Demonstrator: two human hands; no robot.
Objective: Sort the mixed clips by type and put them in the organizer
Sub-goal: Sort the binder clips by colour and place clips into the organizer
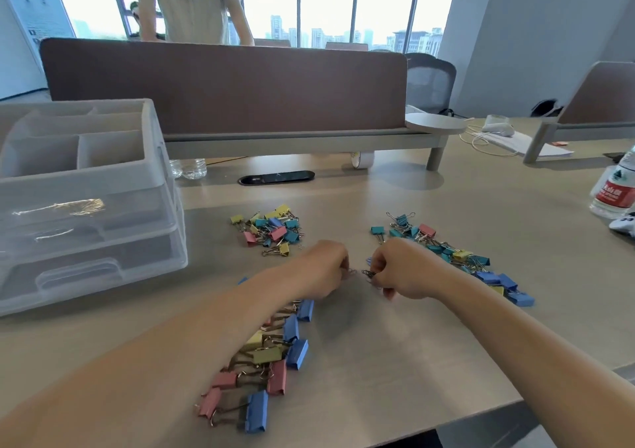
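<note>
Both hands pinching small wire clips over mid-table

The left hand [326, 269] and right hand [400, 272] face each other, fingers curled tight. Each nips small wire clips [368, 273] at its fingertips, in the narrow gap between the hands. Coloured binder clips lie around them on the table [412, 361] — a far pile [271, 229], a right pile [453, 255] and a near pile [266, 361] under the left forearm. The organizer [86, 189] stands well to the left.

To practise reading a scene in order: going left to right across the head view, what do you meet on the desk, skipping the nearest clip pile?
Clear organizer → pile of small clips → left hand → right hand → long pile of clips → water bottle.
</note>
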